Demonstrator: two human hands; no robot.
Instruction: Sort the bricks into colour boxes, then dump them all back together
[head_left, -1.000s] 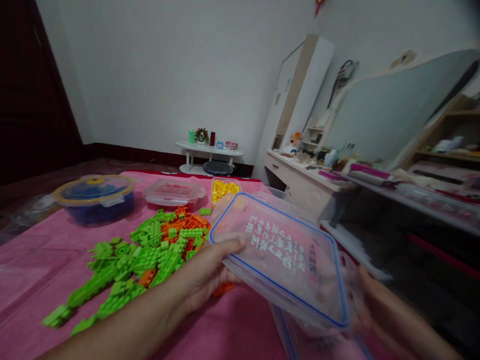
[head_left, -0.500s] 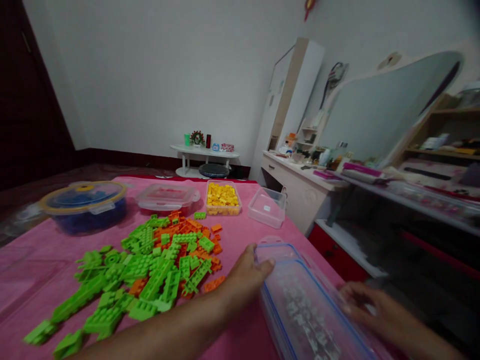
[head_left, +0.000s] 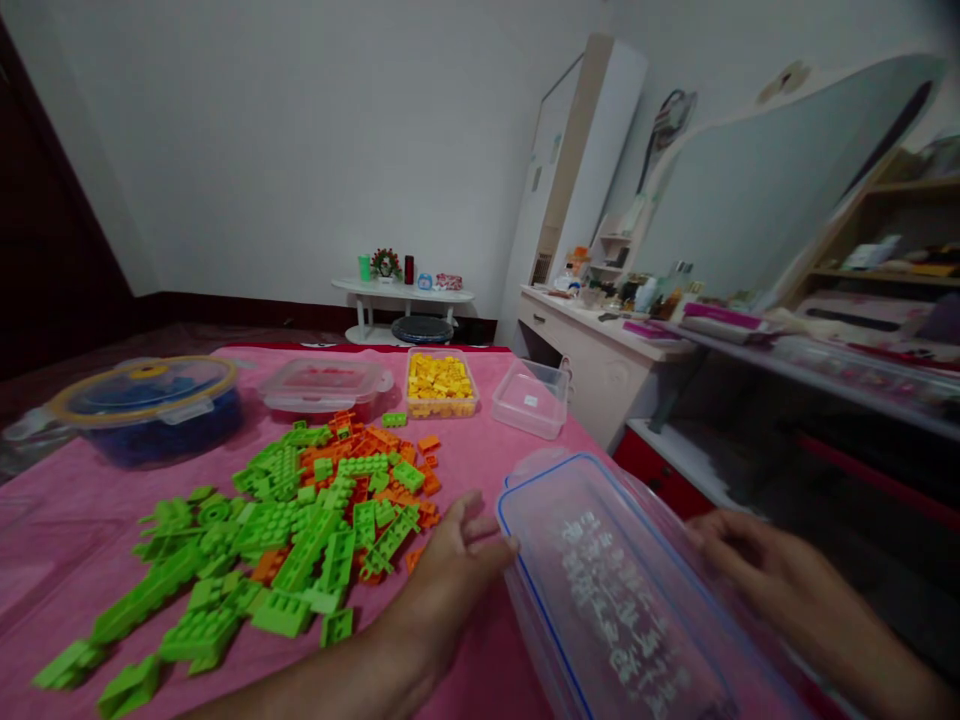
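Observation:
A clear plastic container [head_left: 536, 645] stands at the front right of the pink cloth, its blue-rimmed lid [head_left: 637, 590] lying over it with white markings across the top. My left hand [head_left: 457, 560] is beside the lid's left edge. Its fingers are apart, and the thumb comes close to the rim. At the right side, my right hand [head_left: 765, 565] has curled fingers at the clear edge flap. To the left lies a spread of green building bricks [head_left: 300, 540], mixed at the back with orange building bricks [head_left: 375, 450].
Along the back stand a round yellow-rimmed container [head_left: 150, 405] with blue contents, a lidded box [head_left: 322, 388] with red contents, a box of yellow bricks [head_left: 441, 385] and a clear tray [head_left: 529, 400]. A white dresser [head_left: 600, 345] is beyond the right edge.
My left hand has let go of the lid's far left corner and drawn slightly left. The lid has shifted and its white markings face me more. My right hand remains at the right edge.

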